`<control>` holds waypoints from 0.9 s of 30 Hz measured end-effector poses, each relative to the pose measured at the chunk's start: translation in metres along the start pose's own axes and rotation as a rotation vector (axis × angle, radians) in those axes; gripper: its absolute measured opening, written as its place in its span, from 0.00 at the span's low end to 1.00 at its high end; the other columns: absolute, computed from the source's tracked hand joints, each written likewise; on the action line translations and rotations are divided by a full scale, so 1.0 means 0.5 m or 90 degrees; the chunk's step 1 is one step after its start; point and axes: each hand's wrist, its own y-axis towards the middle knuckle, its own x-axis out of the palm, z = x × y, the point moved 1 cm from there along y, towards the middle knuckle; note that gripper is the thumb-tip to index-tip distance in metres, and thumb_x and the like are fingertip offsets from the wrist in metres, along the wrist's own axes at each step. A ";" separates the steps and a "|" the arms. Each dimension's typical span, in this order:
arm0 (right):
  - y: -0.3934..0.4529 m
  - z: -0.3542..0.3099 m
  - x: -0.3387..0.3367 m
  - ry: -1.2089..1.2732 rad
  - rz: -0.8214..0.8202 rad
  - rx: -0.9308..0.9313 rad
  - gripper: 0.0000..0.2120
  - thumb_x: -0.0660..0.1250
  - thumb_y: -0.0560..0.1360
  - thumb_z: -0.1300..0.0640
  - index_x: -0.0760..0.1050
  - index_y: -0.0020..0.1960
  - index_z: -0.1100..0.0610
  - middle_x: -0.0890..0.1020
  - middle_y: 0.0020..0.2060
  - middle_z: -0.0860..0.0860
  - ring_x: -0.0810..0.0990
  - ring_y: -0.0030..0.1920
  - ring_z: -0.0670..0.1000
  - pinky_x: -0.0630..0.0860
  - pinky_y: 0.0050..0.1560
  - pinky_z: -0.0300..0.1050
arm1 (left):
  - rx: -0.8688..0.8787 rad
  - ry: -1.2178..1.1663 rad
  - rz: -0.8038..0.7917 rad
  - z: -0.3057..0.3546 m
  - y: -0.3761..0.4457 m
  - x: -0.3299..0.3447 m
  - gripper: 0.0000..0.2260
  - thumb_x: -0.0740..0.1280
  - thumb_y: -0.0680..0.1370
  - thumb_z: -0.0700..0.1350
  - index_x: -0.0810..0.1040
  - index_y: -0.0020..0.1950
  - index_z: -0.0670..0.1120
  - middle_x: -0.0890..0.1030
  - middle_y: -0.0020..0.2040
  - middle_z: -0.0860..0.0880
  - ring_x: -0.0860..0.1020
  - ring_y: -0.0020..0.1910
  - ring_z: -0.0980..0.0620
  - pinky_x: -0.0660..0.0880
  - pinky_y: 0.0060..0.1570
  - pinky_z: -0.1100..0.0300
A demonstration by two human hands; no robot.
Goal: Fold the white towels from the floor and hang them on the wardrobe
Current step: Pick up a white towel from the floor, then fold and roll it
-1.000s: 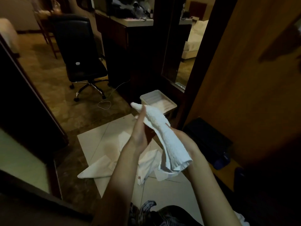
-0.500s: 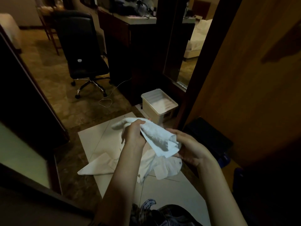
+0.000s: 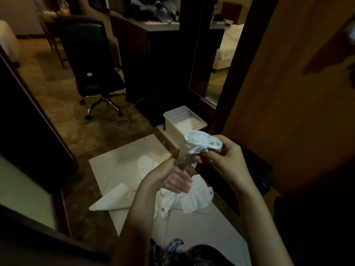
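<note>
- The right hand [image 3: 224, 156] pinches a bunched white towel [image 3: 201, 144] at chest height.
- The left hand [image 3: 172, 177] lies below it, fingers relaxed, thumb touching the towel's hanging end.
- More white cloth [image 3: 169, 196] lies on the floor beneath, near a white bin [image 3: 182, 121] and a black chair [image 3: 92, 60].

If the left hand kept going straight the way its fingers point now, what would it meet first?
The left hand has relaxed fingers pointing right and slightly down. Going on that way, it would probably first meet the crumpled white cloth on the floor just past its fingertips, though depth is unclear: the hand may be well above it.
</note>
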 end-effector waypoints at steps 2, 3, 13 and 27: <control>-0.002 0.001 -0.008 0.000 0.013 0.016 0.12 0.68 0.73 0.69 0.77 0.56 0.62 0.84 0.45 0.56 0.85 0.44 0.53 0.81 0.43 0.42 | 0.056 0.184 0.134 0.012 -0.009 -0.017 0.40 0.43 0.77 0.68 0.81 0.37 0.39 0.81 0.30 0.45 0.78 0.26 0.52 0.76 0.34 0.61; -0.002 0.002 -0.009 0.011 0.017 0.024 0.11 0.67 0.74 0.68 0.77 0.55 0.62 0.84 0.44 0.58 0.85 0.43 0.55 0.81 0.43 0.43 | 0.125 0.199 0.210 0.018 -0.009 -0.024 0.38 0.45 0.77 0.68 0.81 0.39 0.40 0.81 0.32 0.46 0.79 0.28 0.53 0.77 0.38 0.59; -0.012 0.004 -0.005 0.031 0.037 0.060 0.07 0.67 0.76 0.60 0.79 0.53 0.60 0.83 0.35 0.55 0.82 0.34 0.51 0.78 0.36 0.41 | 0.516 -0.044 0.031 0.048 -0.034 0.021 0.05 0.64 0.77 0.36 0.77 0.49 0.44 0.84 0.38 0.54 0.81 0.38 0.60 0.75 0.38 0.68; -0.018 0.023 -0.002 -0.485 0.259 -0.432 0.05 0.75 0.69 0.65 0.81 0.44 0.62 0.79 0.44 0.56 0.72 0.45 0.40 0.68 0.47 0.23 | 0.454 -0.059 0.009 0.053 -0.036 0.032 0.11 0.59 0.81 0.43 0.80 0.46 0.43 0.84 0.38 0.51 0.81 0.37 0.56 0.76 0.38 0.66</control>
